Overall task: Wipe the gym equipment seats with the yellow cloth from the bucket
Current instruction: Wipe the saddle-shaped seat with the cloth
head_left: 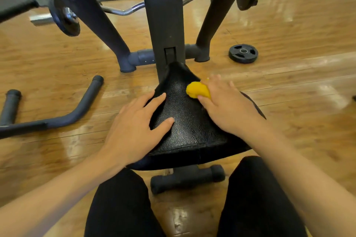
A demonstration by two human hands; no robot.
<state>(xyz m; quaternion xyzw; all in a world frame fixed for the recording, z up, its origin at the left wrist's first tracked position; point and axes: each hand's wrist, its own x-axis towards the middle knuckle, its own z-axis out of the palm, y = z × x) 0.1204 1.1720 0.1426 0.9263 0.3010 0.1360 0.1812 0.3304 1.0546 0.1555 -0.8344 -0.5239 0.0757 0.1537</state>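
Note:
A black textured gym seat [185,121] fills the middle of the head view, narrowing toward the machine's dark centre post [163,25]. My right hand [227,106] lies on the seat's right side and presses a bunched yellow cloth [197,89] against the leather near the narrow end; part of the cloth is hidden under the palm. My left hand [134,127] rests flat on the seat's left edge with fingers spread, holding nothing. No bucket is in view.
The machine's dark legs [107,31] and foot bar stand beyond the seat on a wooden floor. A curl bar with plates [65,17] hangs behind. A loose weight plate [243,53] lies at right, a bent padded handle [77,109] at left, a foot roller [186,178] below.

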